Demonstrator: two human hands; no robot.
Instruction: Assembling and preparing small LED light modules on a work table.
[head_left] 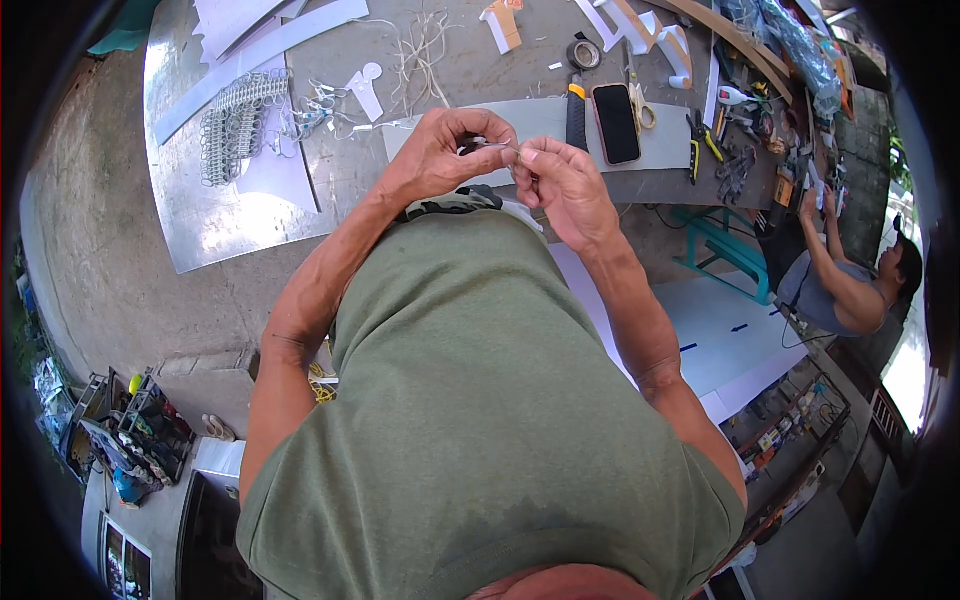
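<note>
Just past the front edge of the table, my two hands meet fingertip to fingertip. My left hand (452, 150) is closed in a pinch, its thumb and forefinger forming a loop. Against it, my right hand (565, 185) pinches too, with the other fingers curled in. A thin pale strand (508, 149) shows between the fingertips; its exact kind is too small to tell. Beyond the hands lies a curved grey sheet (545, 115). On the sheet's right part rest a black phone (615, 123), a utility knife (576, 120) and scissors (646, 112).
Left on the table (350, 190) lie linked wire rings (240, 120), a white cut-out (367, 92) and loose cords (420, 60). Black tape (584, 54) and yellow-handled pliers (705, 140) lie right. A teal stool (725, 250) stands beside another person (850, 285) working there.
</note>
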